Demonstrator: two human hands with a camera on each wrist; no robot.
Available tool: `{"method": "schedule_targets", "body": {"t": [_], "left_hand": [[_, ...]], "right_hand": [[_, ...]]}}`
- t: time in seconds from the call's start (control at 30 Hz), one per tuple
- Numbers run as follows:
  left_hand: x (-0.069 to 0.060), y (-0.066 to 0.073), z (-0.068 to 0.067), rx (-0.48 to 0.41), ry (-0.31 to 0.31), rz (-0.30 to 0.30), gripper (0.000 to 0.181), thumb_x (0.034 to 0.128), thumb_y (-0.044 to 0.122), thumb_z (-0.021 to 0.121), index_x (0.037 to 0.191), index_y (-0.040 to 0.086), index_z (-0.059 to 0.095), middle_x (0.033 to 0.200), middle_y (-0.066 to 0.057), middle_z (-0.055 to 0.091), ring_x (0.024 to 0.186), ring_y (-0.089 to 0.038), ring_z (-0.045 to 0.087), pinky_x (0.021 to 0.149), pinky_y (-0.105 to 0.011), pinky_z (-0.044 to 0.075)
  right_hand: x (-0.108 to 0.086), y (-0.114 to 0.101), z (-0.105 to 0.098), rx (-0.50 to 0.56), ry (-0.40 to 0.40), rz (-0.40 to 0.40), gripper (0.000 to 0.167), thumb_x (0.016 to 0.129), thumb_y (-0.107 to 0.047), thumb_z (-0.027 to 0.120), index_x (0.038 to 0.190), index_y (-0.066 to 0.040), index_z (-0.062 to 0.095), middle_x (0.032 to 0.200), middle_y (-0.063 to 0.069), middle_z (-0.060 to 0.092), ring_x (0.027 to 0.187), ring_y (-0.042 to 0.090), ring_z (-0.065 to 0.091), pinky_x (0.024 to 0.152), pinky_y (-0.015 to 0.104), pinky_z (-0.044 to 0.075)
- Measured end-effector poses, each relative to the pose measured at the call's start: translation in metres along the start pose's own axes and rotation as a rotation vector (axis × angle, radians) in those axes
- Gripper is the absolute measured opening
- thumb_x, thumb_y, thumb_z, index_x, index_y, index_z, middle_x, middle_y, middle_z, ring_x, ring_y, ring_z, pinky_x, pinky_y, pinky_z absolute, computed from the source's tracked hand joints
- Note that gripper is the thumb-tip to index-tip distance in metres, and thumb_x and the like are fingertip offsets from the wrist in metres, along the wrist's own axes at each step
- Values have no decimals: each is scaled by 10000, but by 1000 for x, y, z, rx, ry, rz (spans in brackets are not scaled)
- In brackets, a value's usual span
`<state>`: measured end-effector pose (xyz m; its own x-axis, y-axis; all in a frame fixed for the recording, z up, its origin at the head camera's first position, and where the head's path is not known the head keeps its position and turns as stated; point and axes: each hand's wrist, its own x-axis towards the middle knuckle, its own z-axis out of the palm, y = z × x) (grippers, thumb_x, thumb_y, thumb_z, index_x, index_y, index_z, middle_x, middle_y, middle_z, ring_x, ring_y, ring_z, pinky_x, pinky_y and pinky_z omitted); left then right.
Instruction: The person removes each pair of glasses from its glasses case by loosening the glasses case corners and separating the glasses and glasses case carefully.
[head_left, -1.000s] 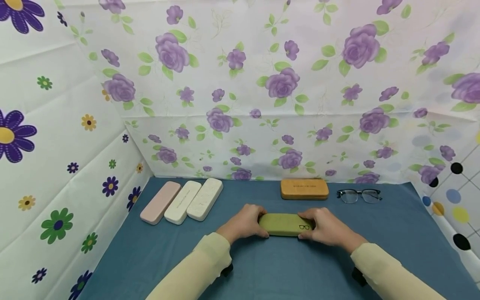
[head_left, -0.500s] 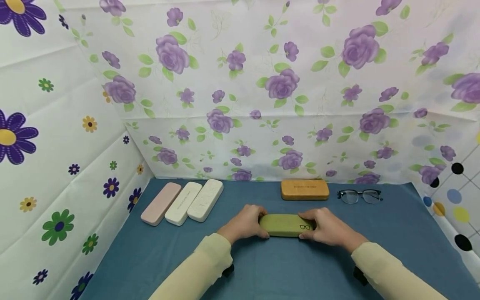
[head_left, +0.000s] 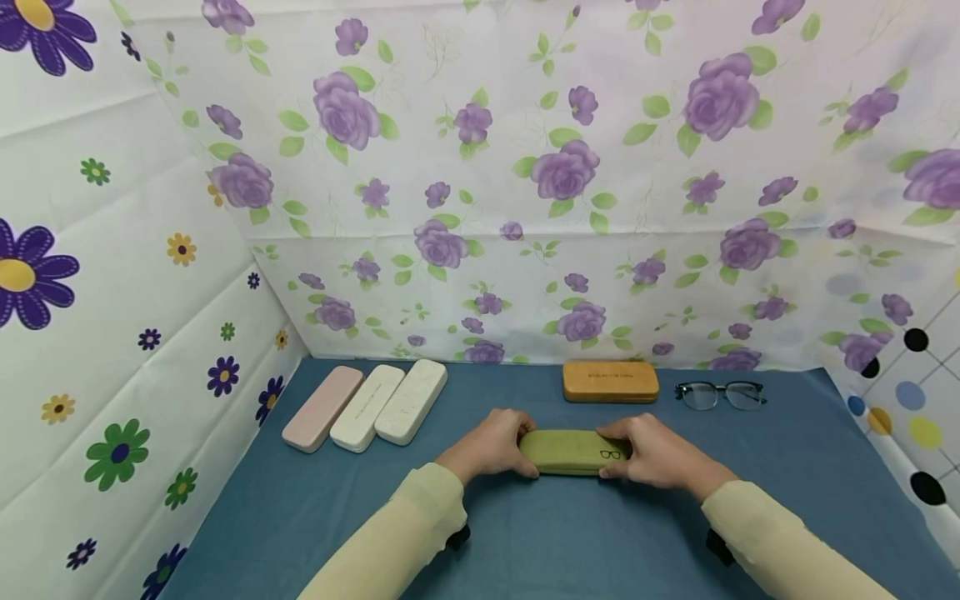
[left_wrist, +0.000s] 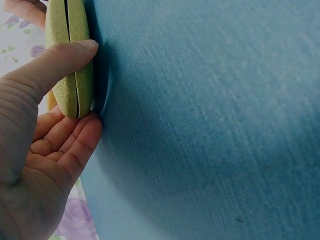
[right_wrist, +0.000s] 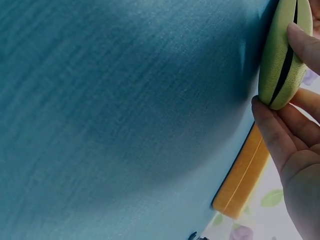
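A closed green glasses case (head_left: pixel 566 451) with a small glasses print lies on the blue cloth in the head view. The left hand (head_left: pixel 491 446) grips its left end, thumb on the near side and fingers around the end. At the other end, the right hand (head_left: pixel 656 451) holds it the same way. In the left wrist view the thumb of the left hand (left_wrist: pixel 45 120) presses across the seam of the green case (left_wrist: pixel 75 90). The right wrist view has the right hand (right_wrist: pixel 295 120) pinching the green case (right_wrist: pixel 280 70), a dark gap along its seam.
Behind the green case lies an orange case (head_left: pixel 611 382), with black-framed glasses (head_left: pixel 721 394) to its right. A pink case (head_left: pixel 323 408) and two white cases (head_left: pixel 367 407) (head_left: pixel 412 402) lie side by side at the left. Patterned cloth walls stand behind and beside the blue cloth (head_left: pixel 525 550).
Both hands keep their grip on the green case. Everything in the head view has shifted down very slightly; nothing has visibly moved on the cloth.
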<state>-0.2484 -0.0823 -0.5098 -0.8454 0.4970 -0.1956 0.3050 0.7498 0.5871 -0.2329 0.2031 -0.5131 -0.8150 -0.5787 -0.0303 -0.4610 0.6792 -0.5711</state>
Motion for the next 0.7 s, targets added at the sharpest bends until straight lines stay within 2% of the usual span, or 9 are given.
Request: {"method": "schedule_targets", "body": {"t": [0.17, 0.47, 0.7], "left_hand": [[0, 0, 1, -7, -10, -13, 481, 645, 314, 858, 1047, 180, 631, 966, 58, 621, 768, -54, 558, 666, -237, 473], [2, 0, 0, 5, -14, -1, 460, 647, 306, 856, 1027, 182, 629, 917, 78, 607, 742, -68, 557, 642, -232, 468], [1, 0, 0, -6, -20, -4, 440, 642, 291, 862, 1001, 187, 630, 898, 75, 607, 731, -75, 555, 631, -239, 467]], "right_hand": [[1, -2, -1, 3, -21, 13, 613, 763, -430, 749, 1267, -119, 592, 1098, -43, 681, 795, -35, 596, 630, 206, 466], [3, -5, -5, -47, -36, 15, 577, 781, -403, 741, 1263, -117, 599, 1115, -30, 675, 799, -44, 583, 642, 205, 468], [5, -6, -9, -36, -79, 21, 585, 789, -400, 733, 1268, -95, 593, 1123, -1, 680, 824, -41, 596, 654, 213, 482]]}}
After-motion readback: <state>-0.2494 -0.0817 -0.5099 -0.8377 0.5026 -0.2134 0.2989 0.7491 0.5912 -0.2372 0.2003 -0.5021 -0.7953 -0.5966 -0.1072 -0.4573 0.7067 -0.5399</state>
